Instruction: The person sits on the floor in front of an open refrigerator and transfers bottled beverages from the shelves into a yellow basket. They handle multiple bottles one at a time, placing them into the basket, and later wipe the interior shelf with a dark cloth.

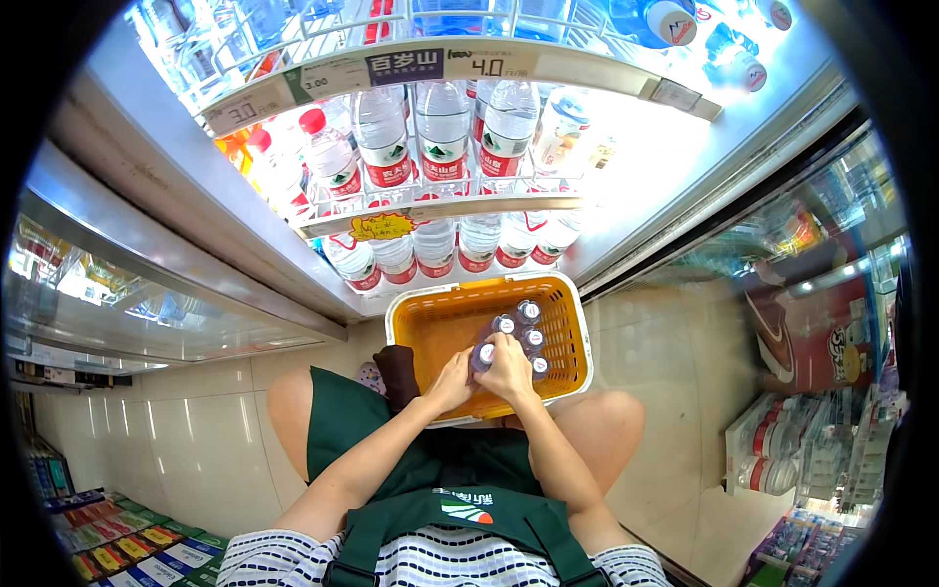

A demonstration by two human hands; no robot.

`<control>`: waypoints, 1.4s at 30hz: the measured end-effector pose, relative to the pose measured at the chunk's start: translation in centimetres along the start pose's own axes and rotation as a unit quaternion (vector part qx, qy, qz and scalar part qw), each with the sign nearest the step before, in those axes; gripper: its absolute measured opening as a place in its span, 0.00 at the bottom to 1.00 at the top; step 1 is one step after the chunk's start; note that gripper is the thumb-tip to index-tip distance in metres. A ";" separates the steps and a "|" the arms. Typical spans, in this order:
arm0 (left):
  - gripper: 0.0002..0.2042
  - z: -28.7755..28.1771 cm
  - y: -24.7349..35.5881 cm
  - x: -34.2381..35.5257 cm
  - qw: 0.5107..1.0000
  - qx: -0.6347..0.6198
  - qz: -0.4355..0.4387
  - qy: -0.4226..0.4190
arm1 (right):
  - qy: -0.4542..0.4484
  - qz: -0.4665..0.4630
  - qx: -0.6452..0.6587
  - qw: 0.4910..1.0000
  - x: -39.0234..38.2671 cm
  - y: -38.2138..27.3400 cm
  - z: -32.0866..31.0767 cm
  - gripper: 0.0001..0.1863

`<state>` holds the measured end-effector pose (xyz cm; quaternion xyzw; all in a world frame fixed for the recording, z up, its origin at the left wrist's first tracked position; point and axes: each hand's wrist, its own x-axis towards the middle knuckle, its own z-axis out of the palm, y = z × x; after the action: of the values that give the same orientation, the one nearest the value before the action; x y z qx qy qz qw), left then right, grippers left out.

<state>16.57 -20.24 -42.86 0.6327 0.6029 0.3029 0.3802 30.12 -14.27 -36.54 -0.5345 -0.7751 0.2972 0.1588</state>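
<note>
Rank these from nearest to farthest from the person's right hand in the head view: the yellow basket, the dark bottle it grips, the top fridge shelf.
1. Dark bottle, gripped by the right hand.
2. Yellow basket, around the right hand.
3. Top fridge shelf, far above.

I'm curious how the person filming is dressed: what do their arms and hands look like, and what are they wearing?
Both forearms are bare, and the left hand and right hand wear no gloves; no rings or watch are visible. Short striped sleeves, dark on white, end near the shoulders. A dark green apron with wide straps covers the front.
</note>
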 end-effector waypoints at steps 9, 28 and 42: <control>0.40 3.7 -4.4 0.0 0.957 0.043 -0.149 -0.246 | -0.040 -0.094 -0.203 0.974 -1.8 4.7 5.3 0.20; 0.44 9.3 -4.2 3.0 0.931 -0.072 -0.203 -0.296 | 0.025 0.060 -0.343 0.937 -2.6 9.1 8.3 0.04; 0.27 -4.0 6.0 5.0 0.996 -0.035 0.033 -0.081 | 0.045 0.033 -0.151 0.987 1.8 1.6 -0.4 0.12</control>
<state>16.88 -14.71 -36.03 0.6612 0.5379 0.2841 0.4389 30.86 -12.07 -37.34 -0.5903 -0.7852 0.1571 0.1015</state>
